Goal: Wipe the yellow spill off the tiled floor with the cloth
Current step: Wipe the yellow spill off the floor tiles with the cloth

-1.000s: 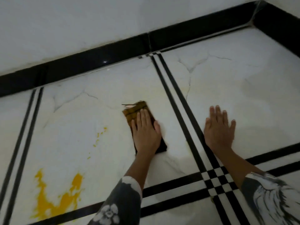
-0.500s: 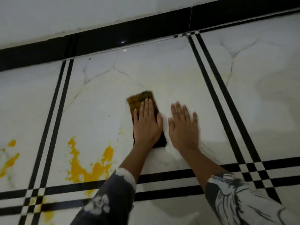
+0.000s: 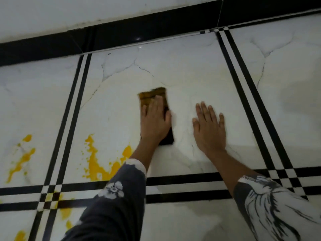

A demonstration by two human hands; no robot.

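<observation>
A small dark cloth [image 3: 150, 95], stained yellow-brown at its far end, lies flat on the white marble tile [image 3: 121, 101]. My left hand [image 3: 154, 119] presses on it with straight fingers and covers most of it. My right hand [image 3: 209, 126] rests flat on the bare tile to the right of the cloth, apart from it. The yellow spill [image 3: 94, 159] spreads over the near left part of the same tile, to the left of my left forearm. More yellow patches [image 3: 22, 158] lie on the tile further left, and across the black-striped joint [image 3: 53, 197] below.
A black skirting strip [image 3: 139, 26] runs along the foot of the white wall at the far side. Black double stripes [image 3: 243, 84] border the tile on its left, right and near sides. My patterned dark sleeves fill the lower part of the view.
My view has swung left, so more of the spill shows. My right hand came from the right-hand tile border in beside the cloth, then drew a little apart. My left hand stays on the cloth.
</observation>
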